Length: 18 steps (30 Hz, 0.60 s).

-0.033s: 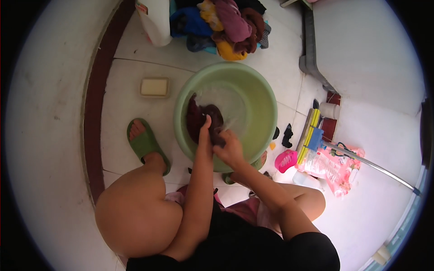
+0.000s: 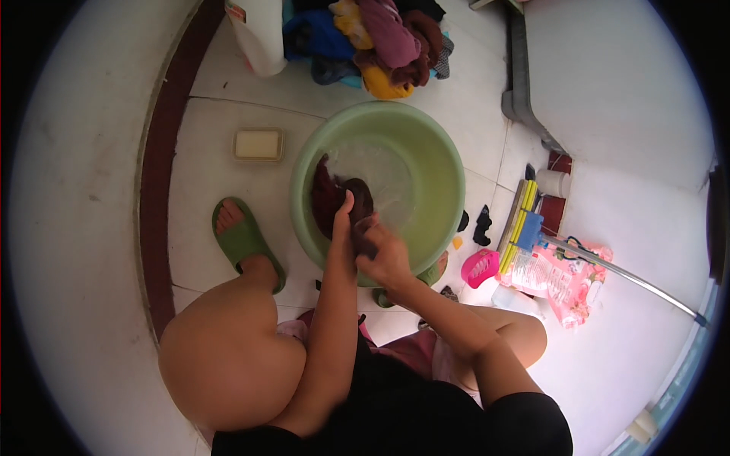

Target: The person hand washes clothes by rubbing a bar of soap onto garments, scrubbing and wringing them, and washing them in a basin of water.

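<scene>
A dark maroon piece of cloth (image 2: 325, 199) lies wet and bunched at the left side of a round light-green basin (image 2: 439, 163). Clear water covers the basin's bottom. My left hand (image 2: 344, 222) reaches in over the near rim, its thumb on top and its fingers wrapped round the cloth, mostly hidden beneath. Close beside it, my right hand (image 2: 385, 252) is closed on the near end of the same cloth, fingers curled and knuckles up. Both hands are nearly together at the near side of the basin.
Beyond the basin is a pile of clothes (image 2: 391, 38) beside a white container (image 2: 258, 38). A soap bar in a dish (image 2: 258, 144) lies left. At right are a pink plastic scoop-like item (image 2: 480, 268), a sponge mop (image 2: 525, 228), a pink bag (image 2: 566, 281) and a black sock (image 2: 482, 226).
My right hand has shifted slightly toward me and its fingers have curled in more against the cloth. My left hand stays nearly in place. The whole view has moved very slightly.
</scene>
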Tool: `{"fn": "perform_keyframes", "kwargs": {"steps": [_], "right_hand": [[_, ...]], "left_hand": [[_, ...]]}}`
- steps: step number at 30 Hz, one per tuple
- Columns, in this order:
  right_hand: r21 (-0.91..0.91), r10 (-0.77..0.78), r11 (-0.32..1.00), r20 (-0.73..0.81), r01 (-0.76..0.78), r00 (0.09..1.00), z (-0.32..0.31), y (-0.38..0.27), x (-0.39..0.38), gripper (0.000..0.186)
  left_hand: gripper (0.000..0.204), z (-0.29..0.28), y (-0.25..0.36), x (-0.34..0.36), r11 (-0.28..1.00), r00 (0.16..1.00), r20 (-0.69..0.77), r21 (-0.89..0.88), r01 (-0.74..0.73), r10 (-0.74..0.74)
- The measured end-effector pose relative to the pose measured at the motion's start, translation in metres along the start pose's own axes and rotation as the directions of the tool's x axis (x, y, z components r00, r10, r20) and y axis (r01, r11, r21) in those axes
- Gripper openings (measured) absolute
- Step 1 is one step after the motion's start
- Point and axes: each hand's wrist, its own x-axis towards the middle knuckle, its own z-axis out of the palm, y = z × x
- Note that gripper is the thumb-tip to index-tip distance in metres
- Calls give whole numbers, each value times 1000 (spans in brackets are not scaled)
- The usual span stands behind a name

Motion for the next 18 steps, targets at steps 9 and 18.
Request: {"fn": "perform_keyframes", "kwargs": {"steps": [9, 18], "right_hand": [[-434, 158, 876, -155, -211, 975, -40, 106, 89, 28], [-824, -239, 537, 59, 183, 969, 43, 113, 83, 46]], "left_hand": [[36, 45, -62, 30, 908, 785, 462, -142, -394, 412], [78, 2, -31, 40, 790, 783, -165, -39, -612, 599]]}}
